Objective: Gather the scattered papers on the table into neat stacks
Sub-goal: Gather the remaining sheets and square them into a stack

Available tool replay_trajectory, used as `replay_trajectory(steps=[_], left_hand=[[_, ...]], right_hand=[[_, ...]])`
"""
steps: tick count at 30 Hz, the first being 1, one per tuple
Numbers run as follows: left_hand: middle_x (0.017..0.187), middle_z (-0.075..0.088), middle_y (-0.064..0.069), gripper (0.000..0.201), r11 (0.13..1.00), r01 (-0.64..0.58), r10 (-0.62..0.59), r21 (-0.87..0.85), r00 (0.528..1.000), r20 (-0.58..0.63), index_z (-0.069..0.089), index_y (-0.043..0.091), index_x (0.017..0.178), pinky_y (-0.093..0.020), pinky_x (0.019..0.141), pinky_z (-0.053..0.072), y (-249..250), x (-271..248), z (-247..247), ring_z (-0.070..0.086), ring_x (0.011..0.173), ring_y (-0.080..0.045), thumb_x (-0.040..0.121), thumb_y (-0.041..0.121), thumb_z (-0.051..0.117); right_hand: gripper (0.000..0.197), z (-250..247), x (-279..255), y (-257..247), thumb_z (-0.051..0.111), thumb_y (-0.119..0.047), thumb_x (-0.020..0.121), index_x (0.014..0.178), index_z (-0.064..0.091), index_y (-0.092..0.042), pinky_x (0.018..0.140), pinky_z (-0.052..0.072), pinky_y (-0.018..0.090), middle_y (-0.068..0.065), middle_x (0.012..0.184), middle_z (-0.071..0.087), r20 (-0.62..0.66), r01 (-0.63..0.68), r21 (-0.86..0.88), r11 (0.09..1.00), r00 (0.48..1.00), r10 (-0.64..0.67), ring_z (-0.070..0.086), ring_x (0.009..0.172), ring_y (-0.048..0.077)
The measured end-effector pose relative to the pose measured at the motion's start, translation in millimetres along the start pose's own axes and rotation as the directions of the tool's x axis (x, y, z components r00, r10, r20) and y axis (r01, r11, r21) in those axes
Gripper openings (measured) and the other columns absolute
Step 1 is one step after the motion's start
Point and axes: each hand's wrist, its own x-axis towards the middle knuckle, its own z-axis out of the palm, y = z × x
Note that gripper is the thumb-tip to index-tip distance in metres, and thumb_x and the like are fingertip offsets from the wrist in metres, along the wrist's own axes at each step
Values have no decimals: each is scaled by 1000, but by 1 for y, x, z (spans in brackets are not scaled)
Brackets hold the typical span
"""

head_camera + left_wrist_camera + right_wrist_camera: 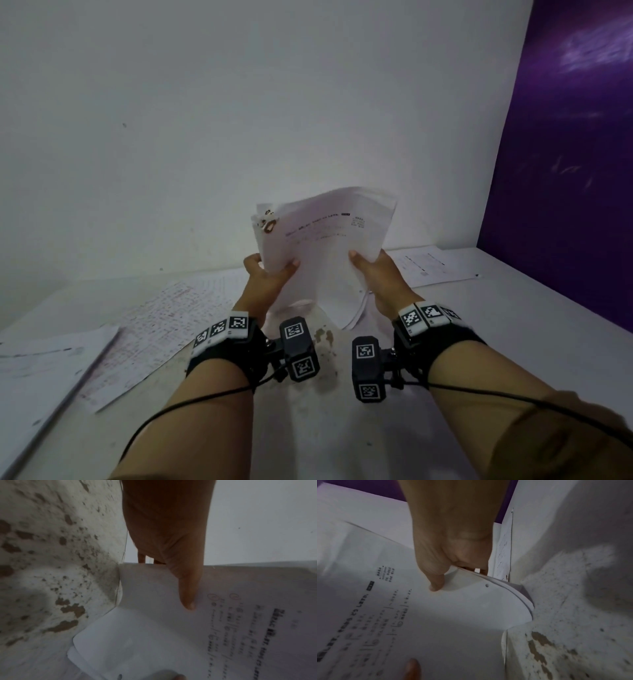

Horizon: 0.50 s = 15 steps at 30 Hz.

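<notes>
Both hands hold a bundle of white printed papers (323,246) upright over the middle of the white table (513,325), its lower edge bowed near the tabletop. My left hand (270,274) grips the bundle's left edge, thumb on the front sheet. My right hand (373,270) grips the right edge the same way. In the left wrist view the left thumb (187,596) presses on the printed sheet (240,622). In the right wrist view the right thumb (436,584) lies on the front page (453,628), fingers behind it.
Loose sheets lie on the table at the left: a densely printed page (161,325) and a paler sheet (44,363) near the front left edge. Another sheet (431,265) lies at the back right. A purple panel (565,171) stands at the right. Brown chipped patches (325,337) mark the tabletop.
</notes>
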Motion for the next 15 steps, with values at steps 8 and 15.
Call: replay_trajectory(steps=[8,15], left_hand=[[99,57,-8,26,960,-236,263,147,943,-206,49,5,108,-32,70,45,8,4,-4,56,90,-23,95,28,51],[113,55,-8,48,992,-58,69,114,993,-95,38,8,125,-43,87,51,-10,-2,-12,56,102,-29,83,17,61]], right_hand=[[30,7,-1,-4,67,-17,89,117,63,-8,92,55,39,9,115,70,-39,53,91,994,998,-50,67,104,24],[26,13,-3,19,67,-16,88,114,64,-11,88,55,36,5,110,71,12,-8,68,998,1000,8,67,101,22]])
